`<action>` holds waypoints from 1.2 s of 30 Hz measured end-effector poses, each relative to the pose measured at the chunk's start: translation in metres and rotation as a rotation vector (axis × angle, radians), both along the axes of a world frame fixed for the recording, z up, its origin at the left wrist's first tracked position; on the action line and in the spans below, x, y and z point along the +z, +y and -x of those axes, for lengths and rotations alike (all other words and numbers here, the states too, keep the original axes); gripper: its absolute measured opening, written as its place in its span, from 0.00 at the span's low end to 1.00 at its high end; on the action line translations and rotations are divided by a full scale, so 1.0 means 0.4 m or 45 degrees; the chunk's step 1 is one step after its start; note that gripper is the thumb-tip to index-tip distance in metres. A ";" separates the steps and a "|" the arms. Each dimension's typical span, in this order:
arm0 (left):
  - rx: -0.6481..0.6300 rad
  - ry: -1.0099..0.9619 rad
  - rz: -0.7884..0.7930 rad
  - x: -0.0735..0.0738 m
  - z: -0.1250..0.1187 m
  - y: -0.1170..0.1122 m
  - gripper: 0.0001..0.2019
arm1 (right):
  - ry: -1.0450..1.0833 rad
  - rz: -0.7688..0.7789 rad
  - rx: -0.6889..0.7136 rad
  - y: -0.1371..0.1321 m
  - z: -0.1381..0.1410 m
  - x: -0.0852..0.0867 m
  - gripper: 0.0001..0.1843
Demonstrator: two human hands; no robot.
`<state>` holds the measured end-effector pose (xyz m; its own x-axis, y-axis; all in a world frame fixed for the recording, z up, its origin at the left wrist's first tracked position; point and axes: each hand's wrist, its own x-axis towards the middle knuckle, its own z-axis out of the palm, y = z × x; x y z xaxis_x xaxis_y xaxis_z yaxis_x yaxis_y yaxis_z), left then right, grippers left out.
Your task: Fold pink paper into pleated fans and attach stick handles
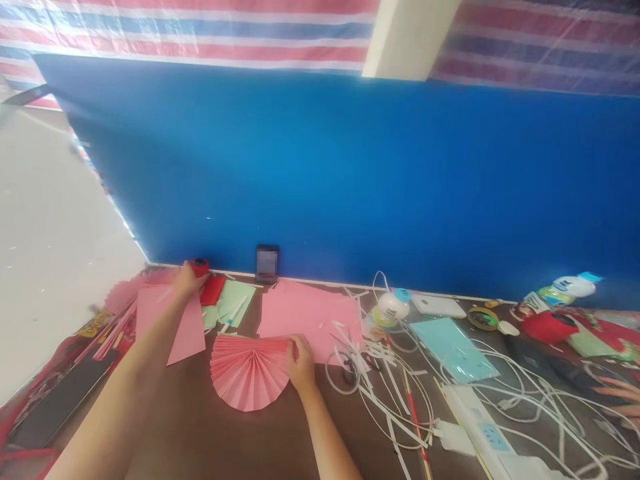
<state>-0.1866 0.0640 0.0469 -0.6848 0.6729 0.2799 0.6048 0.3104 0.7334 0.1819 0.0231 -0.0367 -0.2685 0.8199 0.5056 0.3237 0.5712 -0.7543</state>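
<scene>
My left hand [188,279] reaches to the back left of the table, its fingers closed round a small red roll [199,267] with a dark centre. Its exact kind is too small to make out. A pink pleated paper fan [247,373] lies spread in a half circle at the front, straight edge to the back. My right hand [301,363] grips the right end of that fan, with part of the fingers hidden. Under my left forearm lies pink paper [187,333]. A red square [213,291] and pale green paper [235,303] lie beside my left hand.
Pink sheets [310,313] lie behind the fan. A phone [267,263] leans on the blue partition [320,167]. To the right are a bottle [390,308], scissors [345,373], paper strips, tangled white cables, a power strip [483,427] and another person's hand [623,397].
</scene>
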 end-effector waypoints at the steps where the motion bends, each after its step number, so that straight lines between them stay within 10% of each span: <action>1: 0.029 0.013 0.028 0.005 -0.004 0.001 0.26 | -0.011 -0.006 0.003 0.000 0.000 0.000 0.10; 9: 0.222 -0.033 -0.609 0.096 -0.134 -0.031 0.32 | -0.024 -0.166 -0.131 -0.002 -0.002 0.016 0.10; 20: -0.465 -1.470 -0.732 0.062 -0.422 -0.199 0.21 | 0.105 0.012 0.318 -0.043 0.078 0.253 0.17; 31: -0.920 -2.267 -0.787 0.103 -0.401 -0.274 0.29 | 0.092 0.403 0.855 -0.013 0.134 0.300 0.45; 36: -0.954 -2.351 -0.837 0.112 -0.395 -0.303 0.34 | -0.097 0.555 1.102 -0.044 0.183 0.326 0.25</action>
